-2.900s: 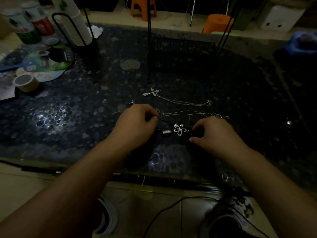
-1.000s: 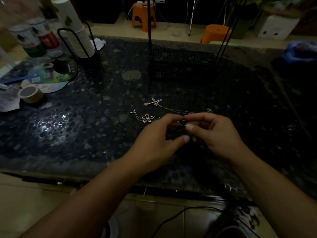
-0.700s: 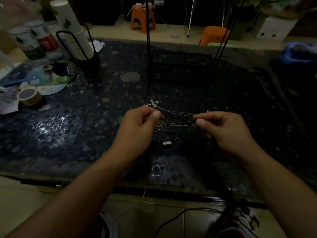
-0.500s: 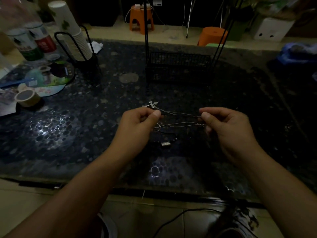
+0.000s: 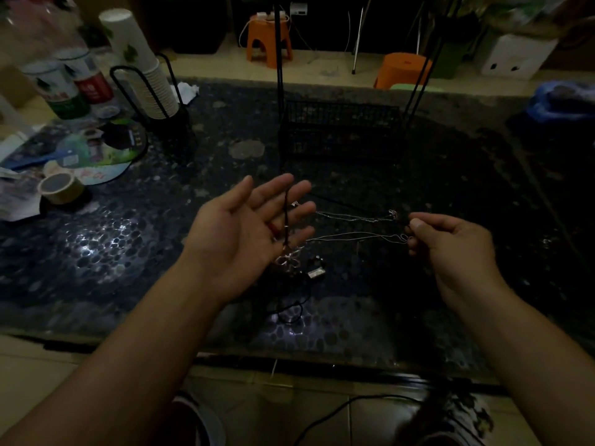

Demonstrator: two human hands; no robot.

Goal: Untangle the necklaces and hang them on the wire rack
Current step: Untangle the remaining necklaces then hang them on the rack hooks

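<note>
My left hand (image 5: 248,233) is turned palm up with its fingers spread and straight. A dark cord (image 5: 286,217) hangs across those fingers, and a silver flower pendant (image 5: 287,259) dangles below them. My right hand (image 5: 450,246) pinches the ends of thin silver chains (image 5: 351,235), which stretch leftward to my left fingers. A small silver clasp piece (image 5: 315,272) and a loop of dark cord (image 5: 289,312) lie on the table beneath. The black wire rack (image 5: 339,130) stands at the back centre, its poles rising out of view.
The dark pebble-patterned table (image 5: 128,246) carries a stack of paper cups in a wire holder (image 5: 145,75), cans (image 5: 67,88), a tape roll (image 5: 59,188) and a round printed fan (image 5: 96,152) at the left. A blue bag (image 5: 563,101) is at far right. Orange stools stand behind.
My left hand has turned palm up and spread its fingers, letting go of its pinch; the cord and flower pendant now hang over them. My right hand has moved right, still pinching the chains.
</note>
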